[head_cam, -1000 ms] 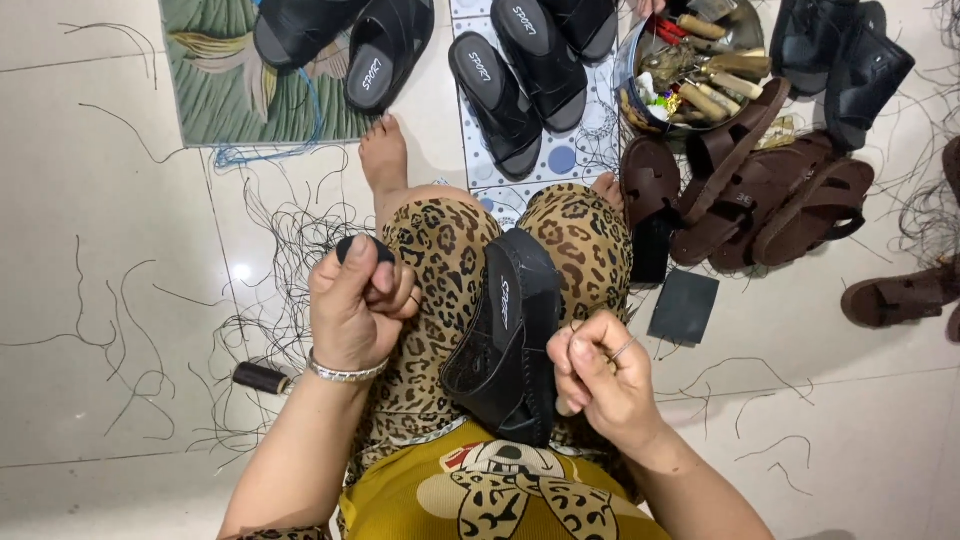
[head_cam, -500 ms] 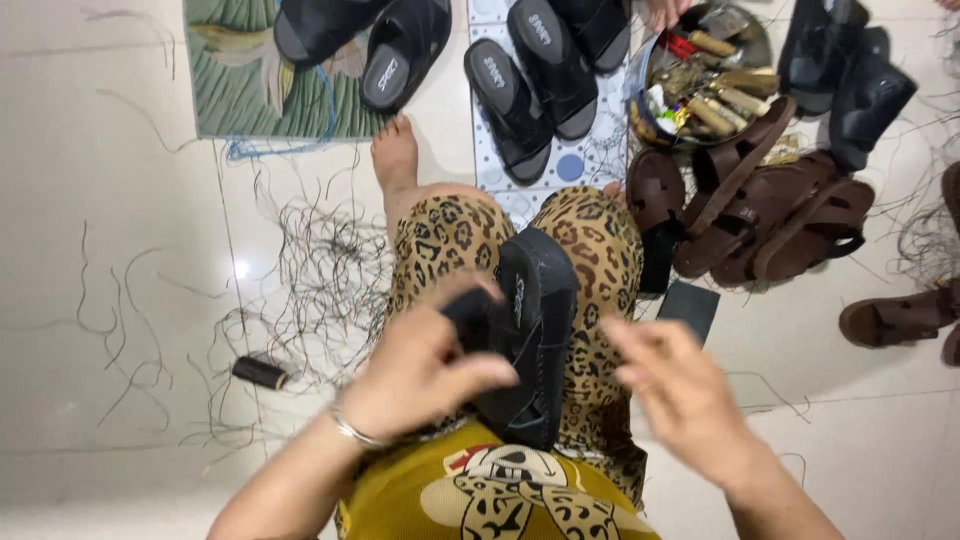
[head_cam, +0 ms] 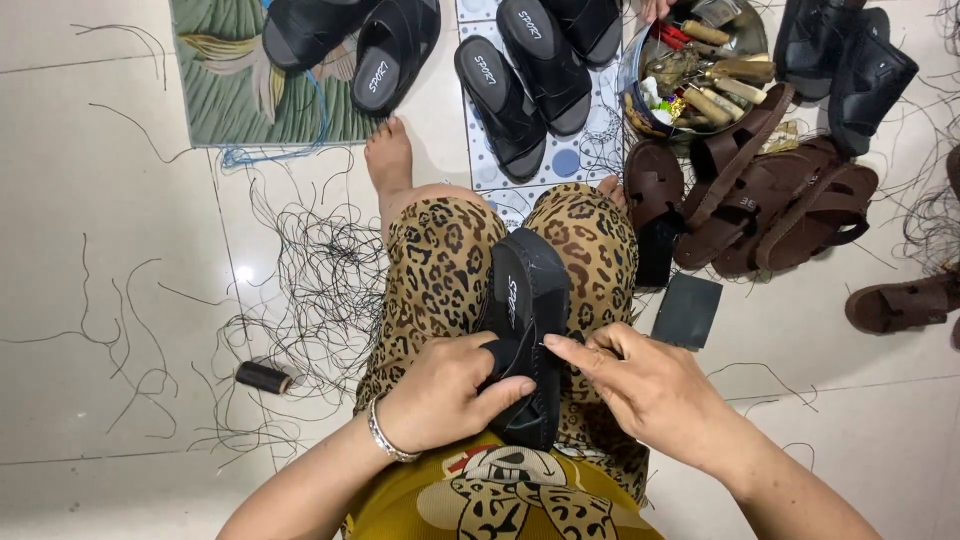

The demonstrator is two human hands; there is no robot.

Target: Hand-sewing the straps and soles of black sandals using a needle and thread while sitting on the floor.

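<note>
Black sandal (head_cam: 525, 300) lies on person's lap, across leopard-print trousers (head_cam: 430, 270), sole edge up, toe end pointing away. Left hand (head_cam: 445, 390) has grip clenched on sandal's near strap, thumb over the sole edge, w/ metal bracelet (head_cam: 385, 435) at wrist. Right hand (head_cam: 640, 385) touches sandal's right edge, index finger & thumb pinched at the seam; can't tell if it holds anything, too small to see. Loose dark thread (head_cam: 320, 290) is scattered on the floor (head_cam: 100, 180) to the left, w/ a dark thread spool (head_cam: 262, 377) nearby. More black sandals (head_cam: 510, 90) sit ahead on patterned mats, brown sandals (head_cam: 770, 195) to the right, beside a bowl of tools (head_cam: 690, 70). Dark flat block (head_cam: 687, 310) lies just right of the knee.
</note>
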